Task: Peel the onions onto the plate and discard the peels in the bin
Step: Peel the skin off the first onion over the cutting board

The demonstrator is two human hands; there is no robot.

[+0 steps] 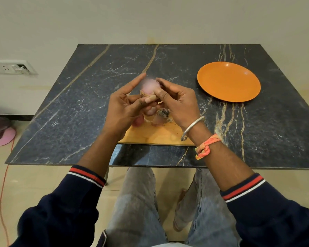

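Note:
A pale pink onion point(149, 85), blurred by motion, is held up over the table between both hands. My left hand point(123, 107) holds it from the left, thumb against its lower side and index finger stretched up beside it. My right hand point(178, 102) pinches it from the right with thumb and fingers. Under the hands, more onions point(151, 111) and loose peels point(163, 114) lie on a wooden cutting board point(157, 134). An orange plate point(228, 82) with nothing on it sits to the right. No bin is clearly in view.
The dark marble table point(78, 104) stands against a cream wall. A socket panel point(12, 67) is on the wall at left. A pink and dark object point(2, 132) sits on the floor at left, beside an orange cord point(4, 184). My knees are under the table's near edge.

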